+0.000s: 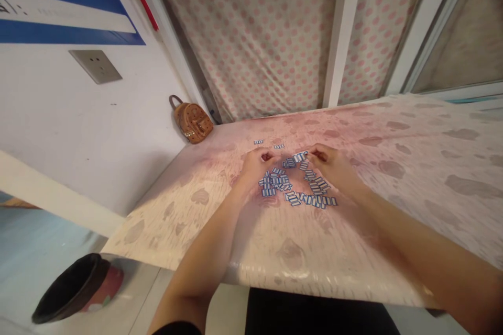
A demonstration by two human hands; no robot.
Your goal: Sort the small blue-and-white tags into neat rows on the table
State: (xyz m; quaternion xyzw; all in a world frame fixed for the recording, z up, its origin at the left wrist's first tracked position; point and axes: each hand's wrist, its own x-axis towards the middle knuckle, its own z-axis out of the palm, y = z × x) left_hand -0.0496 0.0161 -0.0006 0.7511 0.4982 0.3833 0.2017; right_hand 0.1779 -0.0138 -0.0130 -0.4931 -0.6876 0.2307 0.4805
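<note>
Small flat blue-and-white striped pieces [279,180] lie loosely overlapped on the table, their kind too small to make out. My right hand [328,162] is closed in a pinch, with one striped piece [301,157] at its fingertips, raised towards the middle. Opposite it, my left hand [255,165] has its fingers curled together at the far left side of the pile; whatever they hold is hidden. Beyond my hands, two separate striped strips [279,146] rest side by side with a gap between them. More pieces [318,186] trail in a curve below my right hand.
The table [204,230] wears a pale, leaf-patterned cover. A small brown backpack-shaped bag [194,123] leans by the wall at the far left corner. On the floor at left stands a dark-lined bin [78,290]. A dotted curtain [267,36] hangs behind the table.
</note>
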